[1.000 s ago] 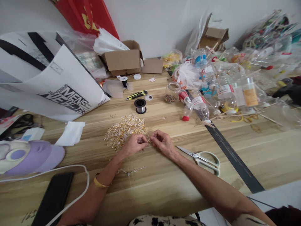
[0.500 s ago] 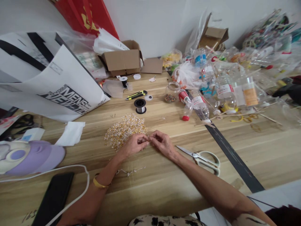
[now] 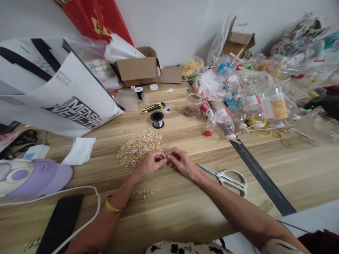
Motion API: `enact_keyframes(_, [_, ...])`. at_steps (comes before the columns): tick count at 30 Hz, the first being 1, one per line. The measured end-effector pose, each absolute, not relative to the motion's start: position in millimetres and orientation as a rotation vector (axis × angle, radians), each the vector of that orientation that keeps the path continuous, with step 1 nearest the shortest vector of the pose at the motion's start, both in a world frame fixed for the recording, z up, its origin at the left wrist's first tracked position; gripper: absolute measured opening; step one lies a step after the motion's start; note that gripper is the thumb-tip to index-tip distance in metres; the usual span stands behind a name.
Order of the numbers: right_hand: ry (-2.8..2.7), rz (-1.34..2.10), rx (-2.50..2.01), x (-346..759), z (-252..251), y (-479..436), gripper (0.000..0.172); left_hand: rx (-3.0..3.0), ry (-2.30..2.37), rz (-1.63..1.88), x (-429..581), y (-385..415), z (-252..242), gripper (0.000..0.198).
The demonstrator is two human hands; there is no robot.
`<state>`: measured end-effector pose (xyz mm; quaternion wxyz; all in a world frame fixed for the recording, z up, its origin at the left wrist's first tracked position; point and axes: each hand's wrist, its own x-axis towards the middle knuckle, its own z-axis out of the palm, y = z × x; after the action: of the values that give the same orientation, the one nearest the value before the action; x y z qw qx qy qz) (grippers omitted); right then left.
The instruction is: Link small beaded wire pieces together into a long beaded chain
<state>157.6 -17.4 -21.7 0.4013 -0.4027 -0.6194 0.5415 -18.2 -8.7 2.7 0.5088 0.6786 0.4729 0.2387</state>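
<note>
My left hand (image 3: pixel 153 162) is pinched closed at the near right edge of a pile of gold and clear beads (image 3: pixel 140 146). Its fingertips meet those of my right hand (image 3: pixel 181 161), also closed in a pinch. Whatever lies between the fingertips is too small to make out. A short beaded chain (image 3: pixel 147 193) lies on the wooden table below my left hand. Scissors (image 3: pixel 226 177) rest beside my right forearm, blades towards the hand. Beyond the pile stands a black spool of wire (image 3: pixel 157 120).
A yellow and black cutter (image 3: pixel 153 107) and a jar of beads (image 3: pixel 192 104) lie further back. Plastic bottles (image 3: pixel 224 118) crowd the right. At the left are a white bag (image 3: pixel 60 98), a purple cap (image 3: pixel 43 176) and a phone (image 3: pixel 60 222) with a white cable.
The two hands have stayed pinched together, with only a slight shift of the fingers. The view has moved a little.
</note>
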Motion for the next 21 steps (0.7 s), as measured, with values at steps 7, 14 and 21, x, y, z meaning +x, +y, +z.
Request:
enact_keyframes(7, [-1.558,1.389,-1.003,156.7,-20.0,-18.0,0.022,1.835,1.179,0.625,-22.6,-6.4,1.8,0.011])
enact_keyframes(14, [-1.552,1.381,-0.970,153.7,-21.9,-17.5,0.024,1.709,1.181,0.627,-26.8,-4.7,-1.4,0.009])
enact_keyframes(21, [-1.539,1.411,-0.960,152.5,-20.7,-17.9,0.027,1.639,1.197,0.603,-24.0,-5.9,3.7,0.009])
